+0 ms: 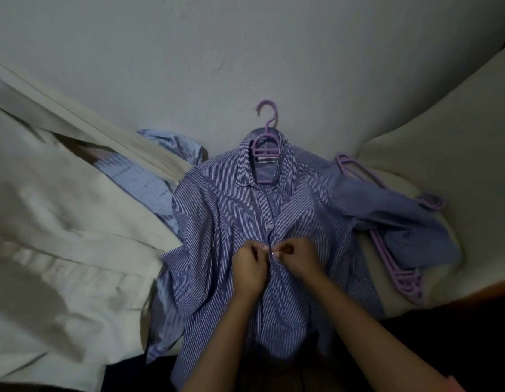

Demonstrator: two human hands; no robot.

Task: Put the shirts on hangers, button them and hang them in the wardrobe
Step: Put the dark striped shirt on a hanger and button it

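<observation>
A blue-and-white striped shirt (217, 210) lies flat on a bed, front up, with a purple hanger (265, 142) inside its collar and the hook pointing toward the wall. My left hand (250, 267) and my right hand (298, 256) meet at the front placket, about mid-chest. Each pinches an edge of the placket at a small button between them. One fastened button shows just above the hands. The collar area is unfastened.
Several spare purple hangers (398, 267) lie to the right, partly under the shirt's sleeve. A lighter blue shirt (149, 179) lies at the left, half covered by a large beige fabric (62, 222). A white pillow (449, 142) sits at the right, a pale wall behind.
</observation>
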